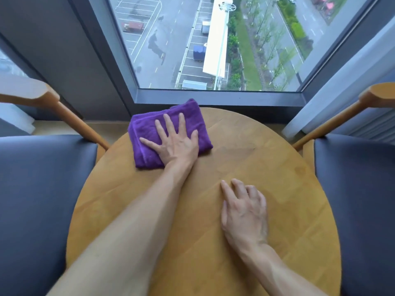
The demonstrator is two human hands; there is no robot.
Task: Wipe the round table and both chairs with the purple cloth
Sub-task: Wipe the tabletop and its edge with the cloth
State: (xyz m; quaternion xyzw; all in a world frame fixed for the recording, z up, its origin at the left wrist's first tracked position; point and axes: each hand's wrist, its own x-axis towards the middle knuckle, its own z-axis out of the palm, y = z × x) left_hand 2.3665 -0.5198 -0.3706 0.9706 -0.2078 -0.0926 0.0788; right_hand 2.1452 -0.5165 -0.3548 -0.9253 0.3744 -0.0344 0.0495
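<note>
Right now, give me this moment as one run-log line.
left hand flat on purple cloth | cloth at round table far-left edge | right hand resting on table | chairs: cloth not on them

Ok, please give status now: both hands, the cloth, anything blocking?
Left hand flat, pressing purple cloth at table far-left edge. Right hand resting on bare tabletop. Nothing blocking.

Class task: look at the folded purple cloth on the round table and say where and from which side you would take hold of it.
Grip the purple cloth at its far-left corner, which overhangs the round table edge. Come from the left: fingers can likely slip under there, while the left hand presses flat on its right part.
</note>
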